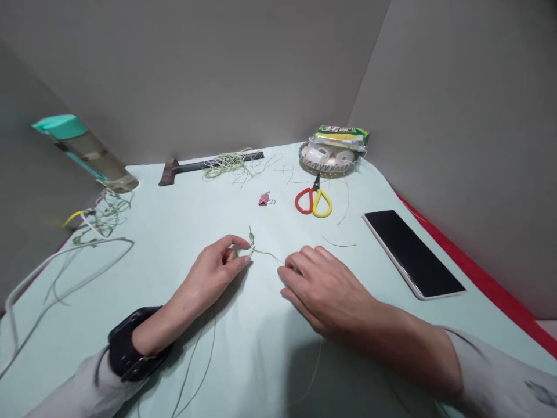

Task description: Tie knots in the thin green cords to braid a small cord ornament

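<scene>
My left hand [220, 264] pinches the knotted string [266, 253] and my right hand [319, 284] holds it too, well in from the surface's [195, 215] far edge. It looks light and bendy, best pinched at the knot [252, 248].

Looks set up for handicraft, can't be pinned to home or workshop! Boxed in by grey panels [226, 75] beyond the fingers [293, 281]; given away by thin cord [252, 247] between them, scissors [315, 184] just past, tangled cord [226, 166] farther out.
</scene>
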Tool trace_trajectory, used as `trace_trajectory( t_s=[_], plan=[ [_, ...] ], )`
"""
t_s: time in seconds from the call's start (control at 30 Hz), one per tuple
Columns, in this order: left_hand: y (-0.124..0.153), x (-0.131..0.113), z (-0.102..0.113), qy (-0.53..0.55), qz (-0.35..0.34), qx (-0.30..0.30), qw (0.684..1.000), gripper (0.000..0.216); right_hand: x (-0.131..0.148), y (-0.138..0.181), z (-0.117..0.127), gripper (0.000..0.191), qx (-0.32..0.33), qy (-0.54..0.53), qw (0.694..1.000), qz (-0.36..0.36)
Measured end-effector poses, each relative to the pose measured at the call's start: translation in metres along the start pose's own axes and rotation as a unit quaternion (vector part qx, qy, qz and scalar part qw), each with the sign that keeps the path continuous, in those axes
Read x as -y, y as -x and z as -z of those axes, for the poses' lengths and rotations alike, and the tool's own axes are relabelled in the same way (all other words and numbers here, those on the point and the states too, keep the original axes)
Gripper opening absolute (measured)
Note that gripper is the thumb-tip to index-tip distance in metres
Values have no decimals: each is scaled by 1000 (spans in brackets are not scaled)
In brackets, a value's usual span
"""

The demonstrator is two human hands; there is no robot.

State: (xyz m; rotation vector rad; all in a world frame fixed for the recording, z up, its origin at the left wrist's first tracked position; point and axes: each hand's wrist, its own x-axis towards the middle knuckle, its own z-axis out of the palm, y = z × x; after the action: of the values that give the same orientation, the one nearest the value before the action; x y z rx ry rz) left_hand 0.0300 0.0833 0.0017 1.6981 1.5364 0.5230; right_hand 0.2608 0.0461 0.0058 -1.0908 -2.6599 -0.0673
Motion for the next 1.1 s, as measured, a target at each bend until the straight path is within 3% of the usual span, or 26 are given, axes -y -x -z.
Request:
trace_trajectory(
  t_s=[0.17,0.3,0.5,0.63,0.83,1.1],
  plan=[
    [8,-5,4,-72,-31,0,997,26,3,15,-17,19,-32,25,999,10],
    [24,-7,5,-177,-84,-19,980,28,11,18,-16,18,-23,29,999,11],
    [48,0,1,-328,-203,-65,920,28,21,34,-13,30,-22,16,999,29],
    [60,5,-15,-364,-298,-82,879,37,24,45,-21,36,-38,10,999,29],
    [75,5,-42,-369,-387,9,845,59,32,65,-19,43,-12,-3,1000,27],
    [92,15,-25,-385,-393,96,830,58,52,105,-9,39,-23,-61,992,105]
  ],
)
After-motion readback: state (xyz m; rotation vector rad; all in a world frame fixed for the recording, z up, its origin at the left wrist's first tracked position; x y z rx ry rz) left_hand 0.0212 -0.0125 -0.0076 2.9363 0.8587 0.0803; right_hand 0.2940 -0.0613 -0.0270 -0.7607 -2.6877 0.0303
